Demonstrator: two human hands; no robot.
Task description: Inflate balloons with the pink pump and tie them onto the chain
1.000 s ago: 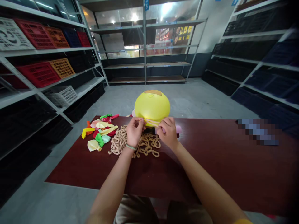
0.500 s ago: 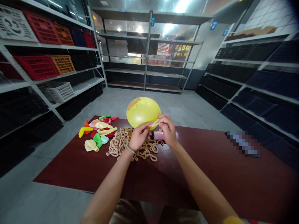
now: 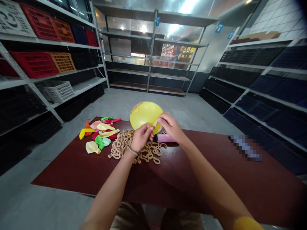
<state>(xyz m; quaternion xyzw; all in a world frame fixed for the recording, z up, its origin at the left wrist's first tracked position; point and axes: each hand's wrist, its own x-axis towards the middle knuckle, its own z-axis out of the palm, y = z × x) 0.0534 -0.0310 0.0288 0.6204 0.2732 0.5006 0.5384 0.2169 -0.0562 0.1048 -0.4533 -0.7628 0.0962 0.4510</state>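
An inflated yellow balloon (image 3: 145,114) with an orange-brown printed patch rests over the table's far side, behind my hands. My left hand (image 3: 142,138), with a green band at the wrist, is closed in a pinch at the balloon's neck. Pressed close to it, my right hand (image 3: 170,125) is also closed, its thumb and fingertips pinching the pale stretched neck. The fingers partly hide the neck. Below the hands lies a pink balloon pump (image 3: 165,138) with a black end. A heap of tan chain (image 3: 122,145) spreads under and beside my left hand.
Several limp balloons in mixed colours (image 3: 99,134) lie at the left of the dark red table (image 3: 72,174). A blurred-out flat object (image 3: 246,147) lies at the right. Shelves with crates (image 3: 33,65) line the left; a metal rack (image 3: 150,57) stands behind.
My right hand has moved slightly left and turned, so its back now covers more of the neck and the pump's right end. Both hands stay at the balloon. The view has shifted slightly.
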